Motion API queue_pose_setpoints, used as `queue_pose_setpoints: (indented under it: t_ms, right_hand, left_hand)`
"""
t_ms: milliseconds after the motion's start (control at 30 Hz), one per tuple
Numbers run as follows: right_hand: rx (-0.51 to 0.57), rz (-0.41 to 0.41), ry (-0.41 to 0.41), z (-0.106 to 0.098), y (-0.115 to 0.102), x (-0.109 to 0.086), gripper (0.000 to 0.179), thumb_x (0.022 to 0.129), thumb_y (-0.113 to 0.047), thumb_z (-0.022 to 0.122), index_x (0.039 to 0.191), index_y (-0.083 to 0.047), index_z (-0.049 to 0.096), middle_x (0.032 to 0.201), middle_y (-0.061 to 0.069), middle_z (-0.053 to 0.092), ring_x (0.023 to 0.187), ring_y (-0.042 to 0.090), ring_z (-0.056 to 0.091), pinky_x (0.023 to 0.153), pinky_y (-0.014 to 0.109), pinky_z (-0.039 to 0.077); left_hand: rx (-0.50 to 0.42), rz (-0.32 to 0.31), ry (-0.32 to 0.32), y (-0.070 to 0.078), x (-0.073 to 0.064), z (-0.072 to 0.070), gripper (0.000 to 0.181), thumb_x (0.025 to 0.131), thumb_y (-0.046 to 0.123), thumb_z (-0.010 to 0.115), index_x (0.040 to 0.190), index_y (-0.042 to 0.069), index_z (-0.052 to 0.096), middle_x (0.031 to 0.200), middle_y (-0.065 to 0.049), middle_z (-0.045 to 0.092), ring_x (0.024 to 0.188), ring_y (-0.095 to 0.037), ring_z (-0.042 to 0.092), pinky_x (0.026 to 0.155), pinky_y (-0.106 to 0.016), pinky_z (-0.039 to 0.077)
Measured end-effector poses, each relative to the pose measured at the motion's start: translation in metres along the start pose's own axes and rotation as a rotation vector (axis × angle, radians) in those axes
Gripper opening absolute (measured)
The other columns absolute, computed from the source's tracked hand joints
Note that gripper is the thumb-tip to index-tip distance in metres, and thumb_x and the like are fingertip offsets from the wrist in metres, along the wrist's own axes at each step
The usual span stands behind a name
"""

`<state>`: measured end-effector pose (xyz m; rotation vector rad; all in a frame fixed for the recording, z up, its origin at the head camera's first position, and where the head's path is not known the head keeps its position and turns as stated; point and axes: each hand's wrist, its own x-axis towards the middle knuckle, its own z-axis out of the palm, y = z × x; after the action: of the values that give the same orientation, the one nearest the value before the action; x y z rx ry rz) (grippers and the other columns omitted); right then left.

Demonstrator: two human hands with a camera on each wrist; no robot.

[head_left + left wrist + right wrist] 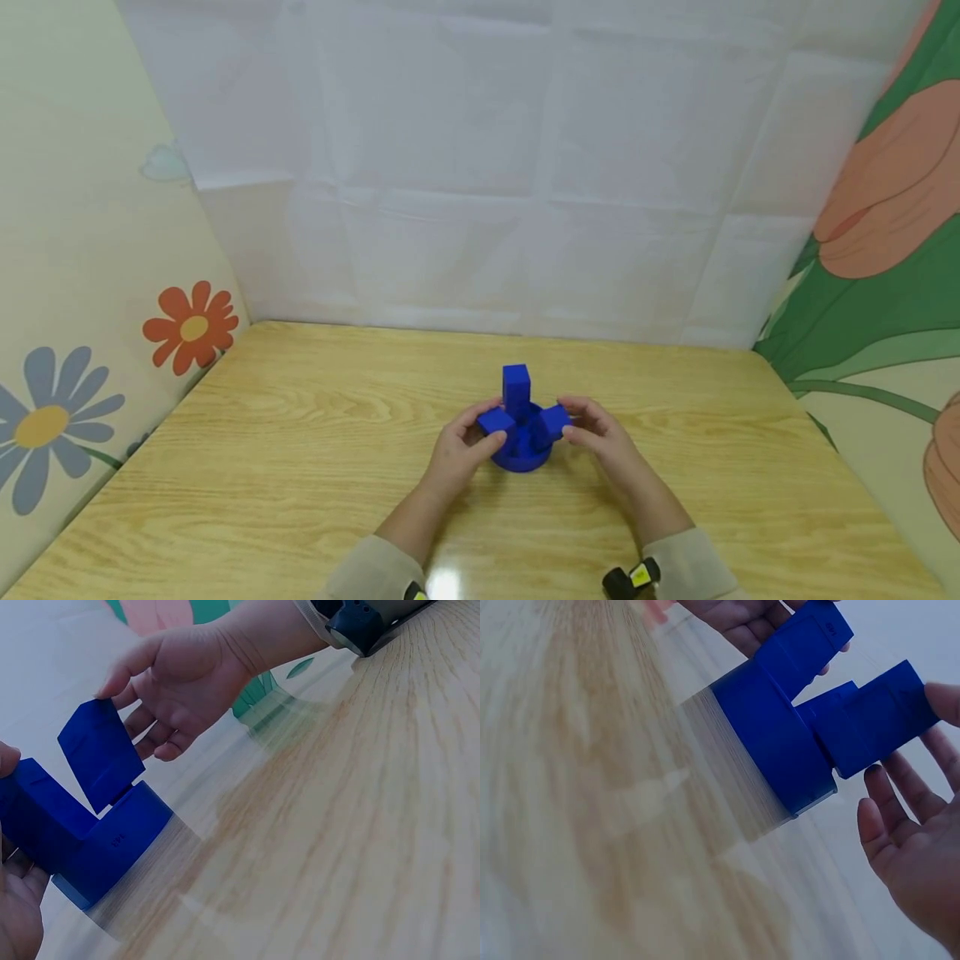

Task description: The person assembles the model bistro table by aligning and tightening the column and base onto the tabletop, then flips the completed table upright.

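A blue round base point(522, 465) with three blue blocks around its top stands on the wooden table. My left hand point(453, 450) grips the left block point(495, 419) between thumb and fingers. With its thumb and fingers, my right hand point(609, 442) pinches the right block point(553, 422), which leans outward. The rear block point(516, 392) stands upright, touched by neither hand. From the left wrist, small raised marks show on the side of the base point(124, 844). In the right wrist view the right thumb presses the outer end of its block point(885, 720), the lower fingers spread beneath.
The wooden table point(300, 467) stretches out on both sides of the hands. Behind it hangs a creased white cloth point(450, 167). Flower-patterned panels flank the left and right edges. A dark band point(630, 577) with a yellow mark sits at the right wrist.
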<state>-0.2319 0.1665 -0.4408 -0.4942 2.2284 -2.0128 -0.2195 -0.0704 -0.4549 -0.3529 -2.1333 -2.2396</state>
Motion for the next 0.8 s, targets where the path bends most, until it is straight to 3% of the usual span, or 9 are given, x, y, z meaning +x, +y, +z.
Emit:
queue_pose_setpoints:
  t_ms: [167, 333, 500, 667, 800]
  right_hand:
    - [-0.025, -0.05, -0.006, 0.0, 0.002, 0.0, 0.041, 0.092, -0.003, 0.06, 0.128, 0.013, 0.048, 0.109, -0.017, 0.061, 0.105, 0.004, 0.055, 0.091, 0.021, 0.046]
    - [-0.005, -0.033, -0.026, -0.002, 0.0, -0.002, 0.041, 0.094, -0.005, 0.055, 0.129, 0.014, 0.047, 0.108, -0.018, 0.062, 0.104, 0.002, 0.056, 0.091, 0.02, 0.047]
    - [-0.053, -0.013, 0.0, 0.001, -0.001, -0.001, 0.038, 0.093, -0.005, 0.061, 0.127, 0.011, 0.052, 0.113, -0.001, 0.065, 0.104, 0.003, 0.057, 0.093, 0.021, 0.048]
    - [-0.107, -0.001, 0.008, 0.01, -0.003, 0.003, 0.039, 0.092, -0.006, 0.064, 0.127, 0.007, 0.054, 0.125, 0.022, 0.06, 0.114, 0.017, 0.056, 0.103, 0.033, 0.045]
    - [-0.103, 0.036, 0.01, 0.016, -0.005, 0.006, 0.045, 0.092, -0.009, 0.065, 0.133, 0.003, 0.052, 0.134, 0.021, 0.057, 0.125, 0.03, 0.052, 0.108, 0.043, 0.044]
  left_hand:
    - [0.006, 0.009, -0.001, 0.0, 0.0, 0.0, 0.046, 0.088, -0.003, 0.064, 0.133, -0.006, 0.055, 0.133, -0.027, 0.058, 0.106, -0.002, 0.06, 0.091, -0.014, 0.048]
    - [-0.007, 0.001, 0.0, -0.001, 0.0, 0.0, 0.047, 0.088, -0.004, 0.064, 0.133, -0.007, 0.054, 0.133, -0.029, 0.058, 0.103, 0.002, 0.06, 0.09, -0.014, 0.048]
    - [-0.012, 0.003, 0.002, -0.002, 0.0, 0.0, 0.047, 0.087, -0.004, 0.064, 0.133, -0.007, 0.054, 0.132, -0.029, 0.058, 0.104, -0.001, 0.061, 0.09, -0.015, 0.049]
    - [0.002, -0.001, 0.008, -0.003, 0.0, 0.0, 0.046, 0.088, -0.001, 0.065, 0.133, -0.005, 0.056, 0.131, -0.026, 0.06, 0.11, -0.01, 0.061, 0.092, -0.018, 0.049]
    - [0.004, 0.003, 0.011, -0.003, 0.001, 0.001, 0.045, 0.088, -0.001, 0.066, 0.132, -0.004, 0.056, 0.131, -0.026, 0.06, 0.109, -0.009, 0.062, 0.092, -0.018, 0.049]
